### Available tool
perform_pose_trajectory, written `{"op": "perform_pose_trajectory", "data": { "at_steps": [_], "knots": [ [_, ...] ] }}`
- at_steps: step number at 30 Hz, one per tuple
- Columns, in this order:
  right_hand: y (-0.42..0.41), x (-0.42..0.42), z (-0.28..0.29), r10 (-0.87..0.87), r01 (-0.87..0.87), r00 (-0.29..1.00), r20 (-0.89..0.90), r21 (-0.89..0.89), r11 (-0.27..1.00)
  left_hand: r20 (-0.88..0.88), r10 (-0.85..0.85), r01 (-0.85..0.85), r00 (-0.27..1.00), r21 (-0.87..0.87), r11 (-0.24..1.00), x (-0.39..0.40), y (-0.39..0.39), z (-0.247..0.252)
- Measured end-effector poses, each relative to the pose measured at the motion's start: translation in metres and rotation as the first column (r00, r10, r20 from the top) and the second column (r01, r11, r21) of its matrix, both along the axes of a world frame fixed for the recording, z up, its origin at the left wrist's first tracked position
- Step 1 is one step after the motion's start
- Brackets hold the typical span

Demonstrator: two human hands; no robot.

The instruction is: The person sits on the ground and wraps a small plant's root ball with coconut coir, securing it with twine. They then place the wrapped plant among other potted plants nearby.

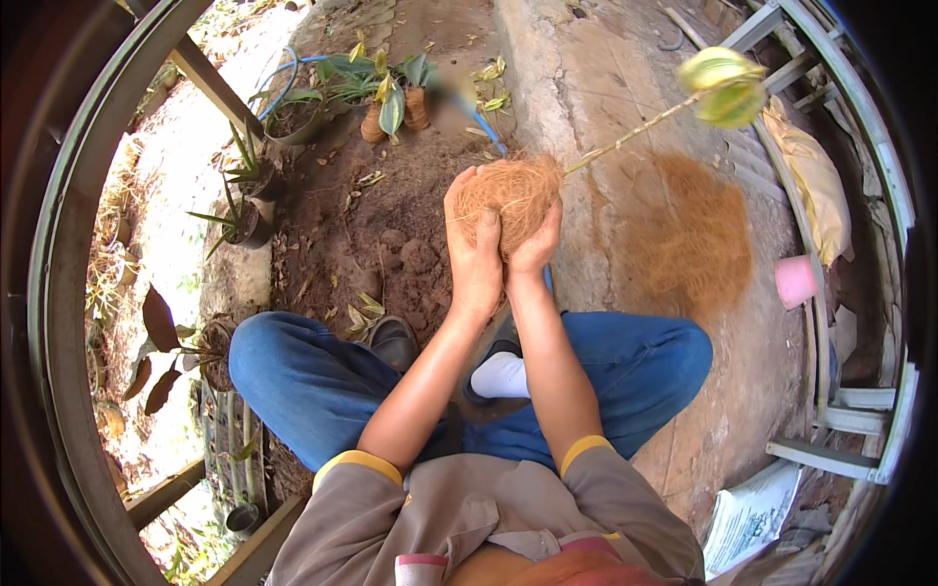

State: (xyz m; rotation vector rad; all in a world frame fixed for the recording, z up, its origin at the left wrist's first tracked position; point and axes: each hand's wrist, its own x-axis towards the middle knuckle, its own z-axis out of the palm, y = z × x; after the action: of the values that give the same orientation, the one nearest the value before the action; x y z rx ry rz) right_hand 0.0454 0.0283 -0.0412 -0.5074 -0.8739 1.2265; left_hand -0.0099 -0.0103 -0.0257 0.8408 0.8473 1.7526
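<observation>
Both hands cup a round ball of brown coconut fibre (513, 198) out in front of my knees. My left hand (469, 242) wraps its left side, with the thumb pressed on the near face. On the right side, my right hand (538, 242) supports the ball from below and beside it. A plant stem (630, 135) sticks out of the ball to the upper right and ends in variegated yellow-green leaves (722, 86). Whatever the fibre encloses is hidden. Below the hands lies dark loose soil (366, 227) with several clods (418, 255).
A loose heap of coconut fibre (696, 234) lies on the concrete at right, near a pink pot (796, 281) and a yellowish sack (810, 183). Fibre-wrapped plants (374, 121) and a blue hose (489, 133) are ahead. Potted plants (249, 223) line the left. A printed bag (751, 516) lies lower right.
</observation>
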Motion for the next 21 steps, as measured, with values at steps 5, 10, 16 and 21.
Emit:
{"op": "perform_pose_trajectory", "data": {
  "at_steps": [5,10,16,21],
  "knots": [
    [-0.002,-0.011,0.031,-0.328,0.359,0.861,0.390,-0.007,0.933,-0.054,0.146,-0.149,0.988,-0.038,0.988,-0.006,0.003,-0.008],
    [-0.019,-0.013,0.014,-0.161,0.181,0.980,0.117,-0.194,0.964,-0.165,0.280,-0.279,0.946,0.031,0.960,-0.005,0.001,0.003],
    [-0.028,-0.009,0.027,0.008,0.067,0.923,0.384,-0.181,0.981,-0.181,0.204,-0.164,0.962,0.211,0.964,-0.006,0.002,-0.012],
    [-0.009,-0.007,0.023,0.017,-0.046,0.992,-0.127,-0.225,0.973,0.026,0.022,-0.029,0.999,0.278,0.960,0.005,0.003,-0.007]
  ]
}}
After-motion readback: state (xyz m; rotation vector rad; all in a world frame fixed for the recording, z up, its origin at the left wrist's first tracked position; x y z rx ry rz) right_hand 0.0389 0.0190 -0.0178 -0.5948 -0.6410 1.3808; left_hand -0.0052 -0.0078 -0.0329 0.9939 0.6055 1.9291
